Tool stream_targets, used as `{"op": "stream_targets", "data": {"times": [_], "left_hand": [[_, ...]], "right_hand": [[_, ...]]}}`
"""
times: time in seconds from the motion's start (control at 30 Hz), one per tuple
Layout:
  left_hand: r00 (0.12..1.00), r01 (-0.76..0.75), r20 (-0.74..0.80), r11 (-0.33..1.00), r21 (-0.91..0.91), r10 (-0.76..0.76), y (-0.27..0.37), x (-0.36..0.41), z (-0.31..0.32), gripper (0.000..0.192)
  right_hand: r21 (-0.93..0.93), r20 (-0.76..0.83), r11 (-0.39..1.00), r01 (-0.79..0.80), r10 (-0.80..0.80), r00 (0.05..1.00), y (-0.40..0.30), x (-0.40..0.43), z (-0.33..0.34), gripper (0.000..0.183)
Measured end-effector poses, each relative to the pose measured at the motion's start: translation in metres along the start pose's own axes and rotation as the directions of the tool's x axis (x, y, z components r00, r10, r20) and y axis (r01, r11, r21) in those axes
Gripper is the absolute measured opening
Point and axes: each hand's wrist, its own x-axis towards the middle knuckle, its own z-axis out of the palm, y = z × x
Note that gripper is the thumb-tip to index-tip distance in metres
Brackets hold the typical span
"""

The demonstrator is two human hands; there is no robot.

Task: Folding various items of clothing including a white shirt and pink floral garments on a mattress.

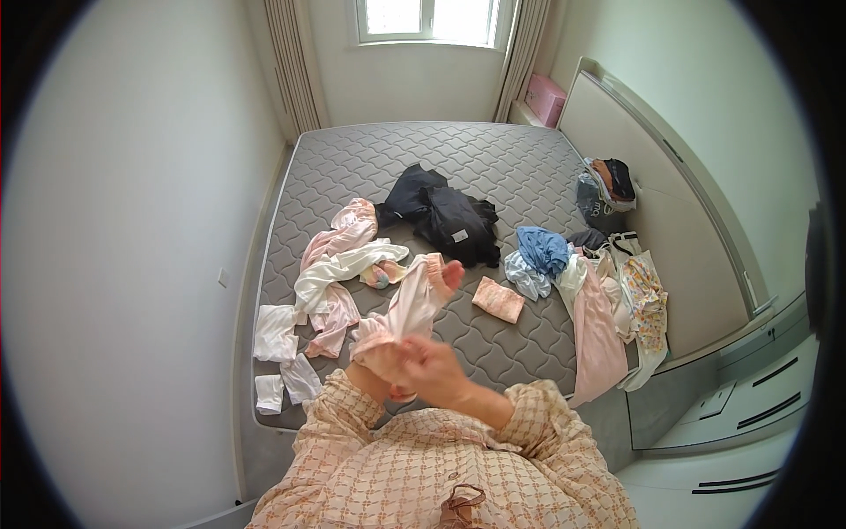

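Note:
A pale pink garment (413, 301) with gathered peach cuffs is pulled over my left forearm, above the near part of the mattress. The fingertips of my left hand (453, 274) poke out of its far cuff; the rest of that hand is hidden in the cloth. At the garment's near end, my right hand (433, 373) pinches the peach edge by my left wrist. Past the garment, to the right, lies a folded peach patterned cloth (498, 299). Left of it are a white long-sleeved garment (337, 268) and pink clothing (338, 317).
Black clothing (456, 221) is heaped mid-mattress (502, 152). At right lie blue clothing (543, 251), a long pink garment (598, 337) and a stuffed bag (598, 205) against the headboard (667, 218). Folded white clothes (275, 332) sit at the left edge, near the wall.

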Motion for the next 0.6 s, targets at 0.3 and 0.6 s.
{"op": "stream_targets", "data": {"times": [0.3,0.6], "left_hand": [[0.997,0.040,-0.023,0.265,0.964,-0.067,-0.013,-0.112,0.143,0.028],[0.681,0.205,0.262,-0.521,0.828,0.684,0.116,-0.144,0.119,0.063]], "right_hand": [[0.470,-0.569,0.866,-0.173,0.447,0.691,0.117,0.091,-0.154,0.016],[0.480,-0.209,0.836,-0.266,0.404,0.891,0.073,0.067,-0.119,0.016]]}}
